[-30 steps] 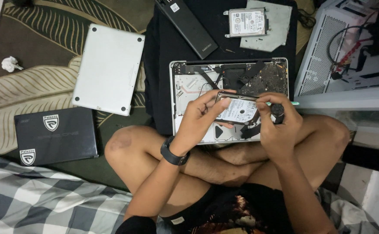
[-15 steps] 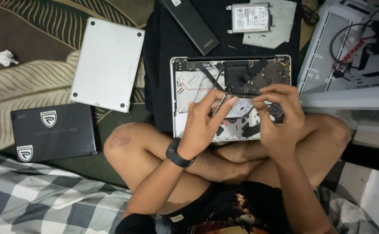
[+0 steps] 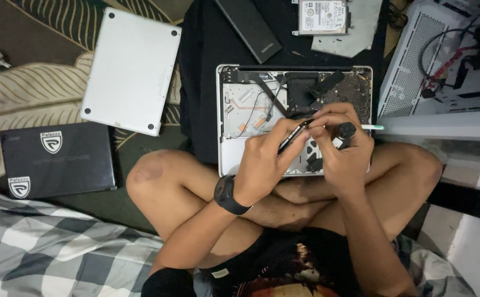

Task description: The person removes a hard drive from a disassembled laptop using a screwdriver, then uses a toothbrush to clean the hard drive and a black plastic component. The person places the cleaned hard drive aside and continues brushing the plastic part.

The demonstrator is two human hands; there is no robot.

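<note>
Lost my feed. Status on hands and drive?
Left hand tilts drive up. Right hand grips screwdriver. Both over open laptop. Nothing blocking.

Both hands, left hand [image 3: 264,162] and right hand [image 3: 341,151], are gripping a thin drive [image 3: 293,136] above the open laptop [image 3: 245,104]; the right is also holding a screwdriver [image 3: 355,130].

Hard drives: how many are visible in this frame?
2. One bare hard drive lies at the top on a grey sheet, beyond the open laptop. Another drive is held edge-on in the left hand. Others may be hidden.
</note>
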